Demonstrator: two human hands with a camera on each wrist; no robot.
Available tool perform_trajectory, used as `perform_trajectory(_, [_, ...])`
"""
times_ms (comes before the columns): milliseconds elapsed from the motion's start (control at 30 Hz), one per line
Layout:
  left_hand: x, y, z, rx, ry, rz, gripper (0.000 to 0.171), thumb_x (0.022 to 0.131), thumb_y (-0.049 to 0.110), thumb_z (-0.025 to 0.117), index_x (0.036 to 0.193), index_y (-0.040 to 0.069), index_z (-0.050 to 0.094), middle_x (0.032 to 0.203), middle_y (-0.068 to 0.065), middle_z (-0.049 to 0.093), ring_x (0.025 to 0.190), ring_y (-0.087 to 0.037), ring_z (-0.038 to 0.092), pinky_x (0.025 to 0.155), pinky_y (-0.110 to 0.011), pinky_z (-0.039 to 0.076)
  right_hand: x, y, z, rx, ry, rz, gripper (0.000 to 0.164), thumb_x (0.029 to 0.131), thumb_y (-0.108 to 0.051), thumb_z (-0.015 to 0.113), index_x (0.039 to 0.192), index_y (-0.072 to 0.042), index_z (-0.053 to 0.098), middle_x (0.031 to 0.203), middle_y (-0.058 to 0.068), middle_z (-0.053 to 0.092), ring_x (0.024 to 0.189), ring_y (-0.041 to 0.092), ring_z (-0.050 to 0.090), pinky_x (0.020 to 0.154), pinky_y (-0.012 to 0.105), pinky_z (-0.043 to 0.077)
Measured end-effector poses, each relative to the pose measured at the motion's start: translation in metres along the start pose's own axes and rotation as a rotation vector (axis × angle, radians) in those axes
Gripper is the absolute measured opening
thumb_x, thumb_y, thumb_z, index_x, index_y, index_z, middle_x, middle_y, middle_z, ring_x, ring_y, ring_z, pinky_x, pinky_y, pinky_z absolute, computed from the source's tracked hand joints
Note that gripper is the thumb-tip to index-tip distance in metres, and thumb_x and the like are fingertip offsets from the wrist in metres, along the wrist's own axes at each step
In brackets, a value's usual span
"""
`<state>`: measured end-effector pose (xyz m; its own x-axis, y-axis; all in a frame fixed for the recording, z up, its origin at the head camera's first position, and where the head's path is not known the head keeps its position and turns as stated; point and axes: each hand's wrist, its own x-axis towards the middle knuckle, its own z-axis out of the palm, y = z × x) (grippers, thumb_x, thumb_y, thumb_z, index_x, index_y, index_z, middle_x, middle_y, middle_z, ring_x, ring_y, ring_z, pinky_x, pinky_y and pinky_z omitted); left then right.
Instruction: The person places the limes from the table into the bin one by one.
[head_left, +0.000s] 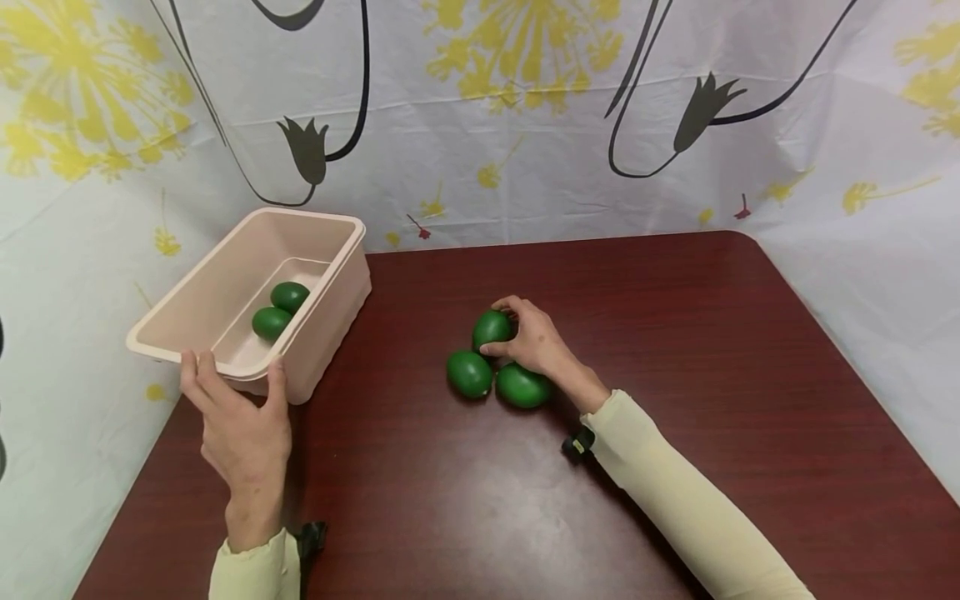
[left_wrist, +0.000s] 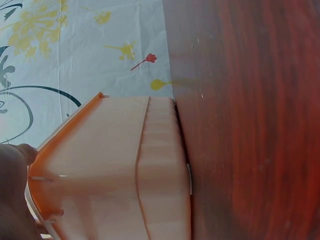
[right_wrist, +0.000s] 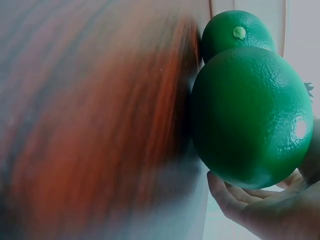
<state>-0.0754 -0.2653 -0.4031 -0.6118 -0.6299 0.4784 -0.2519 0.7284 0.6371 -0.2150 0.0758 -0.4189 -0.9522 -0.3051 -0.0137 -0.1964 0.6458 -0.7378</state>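
Three green limes form a tight cluster near the table's middle. My right hand (head_left: 536, 340) grips the far lime (head_left: 490, 330), thumb on its near side and fingers round its far side. Beside it on the left lies another lime (head_left: 468, 374). The third lime (head_left: 522, 387) sits under my right wrist, and looms large in the right wrist view (right_wrist: 250, 117). My left hand (head_left: 243, 429) holds the near rim of a beige plastic bin (head_left: 330, 312), fingers over the edge and thumb at the corner. Two limes (head_left: 289, 297) lie inside against its right wall.
The dark red wooden table (head_left: 637, 500) carries everything; its back edge meets a white curtain (head_left: 525, 192) with yellow and grey flower prints. The bin stands at the table's left side, close to the curtain there.
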Motion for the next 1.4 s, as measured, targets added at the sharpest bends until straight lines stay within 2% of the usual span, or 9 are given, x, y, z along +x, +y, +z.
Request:
perform_trajectory(400, [0.001, -0.001, 0.000, 0.003, -0.004, -0.007, 0.082, 0.097, 0.063, 0.057, 0.159, 0.016, 0.032, 0.172, 0.004, 0.024, 0.097, -0.057, 0.063, 0.071, -0.071, 0.042, 0.002, 0.000, -0.001, 0.014, 0.005, 0.038, 0.067, 0.082, -0.034, 0.090, 0.137, -0.013, 0.058, 0.141, 0.015, 0.063, 0.131, 0.033, 0.061, 0.106, 0.051, 0.051])
perform_trajectory(600, [0.001, 0.000, 0.000, 0.001, -0.001, -0.006, 0.083, 0.097, 0.064, 0.058, 0.159, 0.016, 0.032, 0.172, 0.003, 0.025, 0.097, -0.057, 0.063, 0.070, -0.071, 0.042, 0.003, -0.004, -0.002, 0.035, 0.033, 0.033, 0.066, 0.080, -0.036, 0.091, 0.135, -0.014, 0.059, 0.139, 0.013, 0.065, 0.129, 0.032, 0.062, 0.104, 0.049, 0.052])
perform_trajectory(967, [0.001, 0.000, -0.001, 0.004, 0.003, 0.004, 0.082, 0.097, 0.063, 0.058, 0.159, 0.015, 0.033, 0.172, 0.003, 0.025, 0.097, -0.056, 0.063, 0.069, -0.070, 0.042, 0.002, -0.022, 0.002, 0.151, 0.104, -0.078, 0.066, 0.081, -0.033, 0.091, 0.135, -0.015, 0.058, 0.134, 0.009, 0.065, 0.109, 0.028, 0.071, 0.095, 0.044, 0.058])
perform_trajectory(1200, [0.000, 0.002, -0.001, 0.007, -0.009, -0.005, 0.082, 0.097, 0.063, 0.057, 0.159, 0.015, 0.031, 0.172, 0.002, 0.024, 0.097, -0.056, 0.063, 0.069, -0.070, 0.042, 0.004, -0.034, 0.007, 0.210, 0.144, -0.165, 0.066, 0.080, -0.029, 0.092, 0.135, -0.014, 0.058, 0.132, 0.009, 0.064, 0.110, 0.031, 0.071, 0.097, 0.048, 0.058])
perform_trajectory(1400, [0.000, 0.002, -0.001, 0.011, 0.002, -0.001, 0.082, 0.097, 0.064, 0.057, 0.158, 0.015, 0.033, 0.172, 0.002, 0.025, 0.096, -0.057, 0.063, 0.069, -0.071, 0.042, 0.005, -0.044, 0.013, 0.226, 0.155, -0.226, 0.065, 0.080, -0.027, 0.092, 0.135, -0.013, 0.059, 0.127, 0.009, 0.063, 0.109, 0.029, 0.071, 0.097, 0.046, 0.058])
